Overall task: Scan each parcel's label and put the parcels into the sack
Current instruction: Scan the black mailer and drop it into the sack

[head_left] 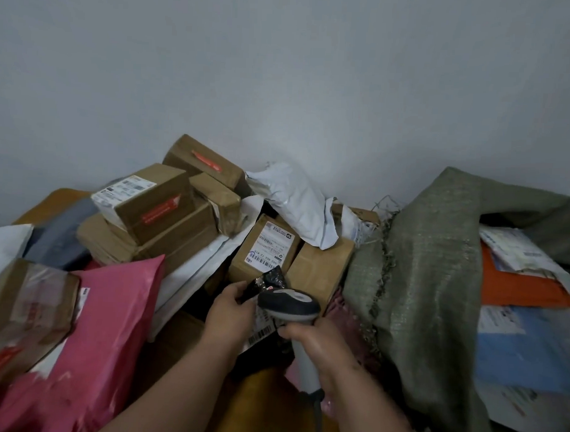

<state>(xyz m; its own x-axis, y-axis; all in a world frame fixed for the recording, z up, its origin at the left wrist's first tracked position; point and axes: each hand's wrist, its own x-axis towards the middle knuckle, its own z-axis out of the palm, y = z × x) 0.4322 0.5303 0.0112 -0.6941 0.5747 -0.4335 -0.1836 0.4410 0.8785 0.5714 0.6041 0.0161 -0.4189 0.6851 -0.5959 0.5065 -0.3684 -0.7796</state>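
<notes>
My left hand (230, 311) grips a black plastic parcel (268, 281) by its upper edge; its white barcode label (261, 331) shows below my fingers. My right hand (319, 343) holds a grey handheld scanner (288, 305) by the handle, its dark head just over that label. The green woven sack (426, 285) lies open at the right, with orange (520, 288), blue (524, 350) and white parcels inside. Behind my hands stands a cardboard box with a label (266, 247).
A pile of parcels fills the left and middle: brown boxes with red tape (154, 208), a white poly bag (294, 196), a pink poly bag (109, 319), a taped box (25, 310) at the near left. A plain wall rises behind.
</notes>
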